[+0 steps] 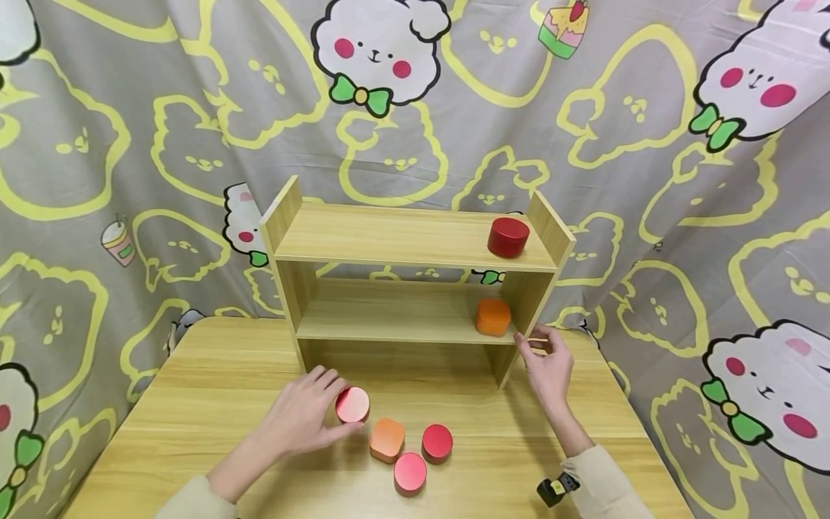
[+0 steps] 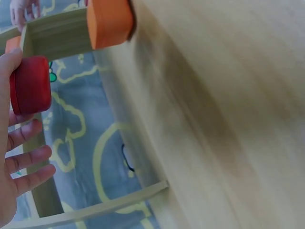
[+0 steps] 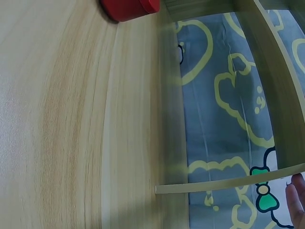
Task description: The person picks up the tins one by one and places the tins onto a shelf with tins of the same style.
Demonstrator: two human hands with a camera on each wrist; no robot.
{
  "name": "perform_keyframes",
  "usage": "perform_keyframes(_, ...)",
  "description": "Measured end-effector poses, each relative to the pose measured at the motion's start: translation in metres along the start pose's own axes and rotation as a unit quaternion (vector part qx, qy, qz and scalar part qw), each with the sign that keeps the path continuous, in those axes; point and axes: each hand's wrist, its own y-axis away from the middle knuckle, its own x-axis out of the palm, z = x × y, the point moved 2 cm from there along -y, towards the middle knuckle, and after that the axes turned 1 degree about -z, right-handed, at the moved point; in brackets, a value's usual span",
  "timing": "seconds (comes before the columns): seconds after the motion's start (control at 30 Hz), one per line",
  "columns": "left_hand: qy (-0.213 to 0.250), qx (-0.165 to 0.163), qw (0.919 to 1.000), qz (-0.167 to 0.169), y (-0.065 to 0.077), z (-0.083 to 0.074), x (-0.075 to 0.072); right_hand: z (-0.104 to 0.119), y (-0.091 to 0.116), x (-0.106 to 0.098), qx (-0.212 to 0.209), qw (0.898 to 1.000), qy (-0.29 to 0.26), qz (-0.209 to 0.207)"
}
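My left hand (image 1: 310, 412) holds a round red tin (image 1: 353, 405) above the table, thumb on one side and index finger on the other. In the left wrist view the same tin (image 2: 32, 86) shows a lid seam, and the other fingers spread below it. My right hand (image 1: 550, 364) grips the front edge of the wooden shelf's (image 1: 415, 335) right side panel, near the middle board. An orange rounded-square tin (image 1: 387, 440) and two red round tins, one at the front (image 1: 411, 473) and one to the right (image 1: 437, 443), stand on the table before the shelf.
A dark red round tin (image 1: 509, 238) stands at the right of the shelf's top board. Below it, an orange tin (image 1: 493, 317) sits at the right of the middle board. A patterned curtain (image 1: 402, 158) hangs behind the wooden table (image 1: 214, 404).
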Motion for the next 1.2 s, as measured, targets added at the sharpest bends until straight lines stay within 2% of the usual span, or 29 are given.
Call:
perform_keyframes(0.23, 0.004, 0.019, 0.9996, -0.021, -0.018, -0.002, -0.011, -0.006, -0.003, 0.002, 0.003, 1.000, -0.003, 0.001)
perform_keyframes(0.57, 0.009, 0.040, 0.9986, -0.033, -0.050, -0.008, -0.034, 0.019, 0.006, -0.002, -0.009, 1.000, -0.015, 0.013)
perform_keyframes(0.9, 0.014, 0.078, 0.9956, -0.050, -0.078, -0.012, -0.052, -0.009, -0.003, 0.001, -0.005, 1.000, -0.006, 0.011)
perform_keyframes(1.2, -0.004, 0.109, 0.9930, -0.047, -0.103, -0.019, -0.066, -0.014, -0.003, 0.000, -0.021, 1.000, -0.007, 0.013)
